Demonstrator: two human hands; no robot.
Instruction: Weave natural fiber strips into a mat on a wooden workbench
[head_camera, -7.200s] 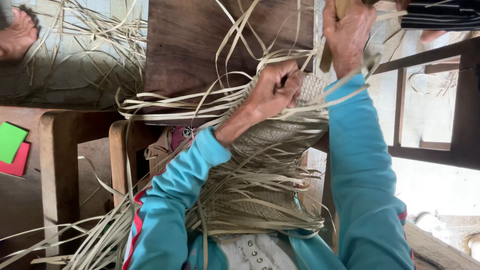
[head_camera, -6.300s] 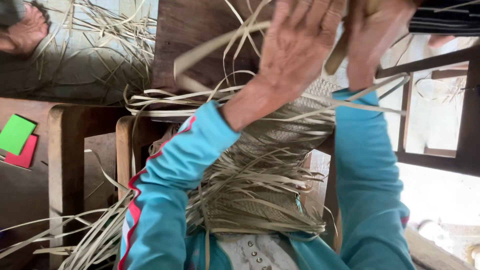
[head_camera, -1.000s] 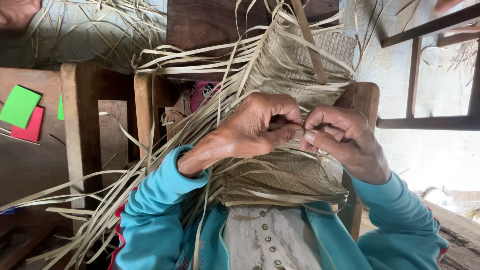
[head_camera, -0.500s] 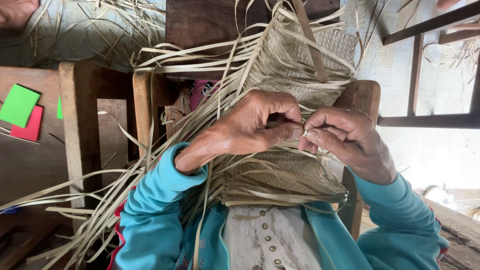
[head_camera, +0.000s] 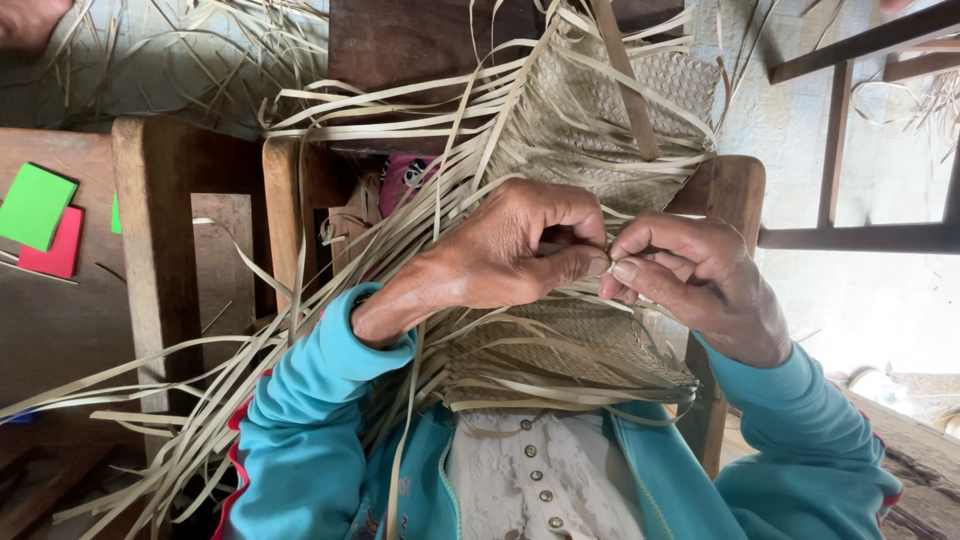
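A half-woven mat of pale dried leaf strips (head_camera: 600, 110) lies over my lap and a wooden chair. My left hand (head_camera: 510, 250) pinches a thin leaf strip (head_camera: 600, 262) at the weave's middle, thumb against forefinger. My right hand (head_camera: 690, 280) meets it fingertip to fingertip and pinches the same strip. Both arms wear turquoise sleeves (head_camera: 310, 430). Long loose strips (head_camera: 200, 400) fan out to the lower left from the woven part. The woven section below my hands (head_camera: 560, 350) folds toward my body.
A wooden chair frame (head_camera: 290, 190) stands under the weaving, with another wooden frame (head_camera: 150, 250) to its left. Green and red cards (head_camera: 40, 215) lie at far left. A dark wooden rail structure (head_camera: 860, 235) is on the right. Another person's hand (head_camera: 30, 20) shows at top left.
Seconds ago both hands were raised high over the weave pulling strips. They have since come down and met at the weave's middle, and over the last second they stay pinched there almost still.
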